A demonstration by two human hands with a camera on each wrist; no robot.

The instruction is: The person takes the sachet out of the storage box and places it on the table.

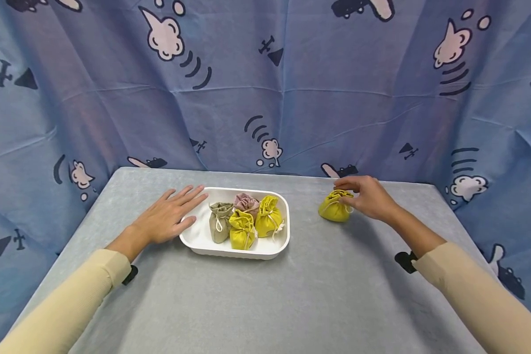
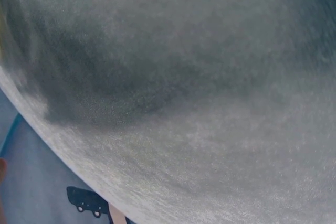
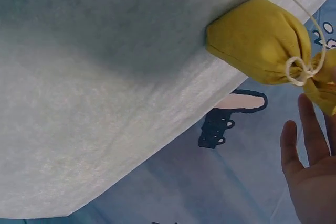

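My left hand [image 1: 170, 216] lies with its fingers spread and straight over the left rim of a white plastic tray [image 1: 194, 241]. Inside the tray stand a grey-green drawstring pouch [image 1: 220, 228], a pink one [image 1: 246, 202] and two yellow ones, a front yellow pouch [image 1: 242, 236] and a right yellow pouch [image 1: 267, 223]. To the right of the tray, my right hand [image 1: 367, 196] pinches the gathered top of another yellow drawstring pouch [image 1: 333, 210]. Its white cord, tied in a bow, shows in the right wrist view beside my fingers [image 3: 313, 137].
A grey cloth covers the table [image 1: 265, 305], whose back edge runs close behind the tray and pouch. Behind it hangs a blue patterned curtain [image 1: 230, 118]. The left wrist view shows mostly shaded tabletop [image 2: 220, 145] and the table's edge.
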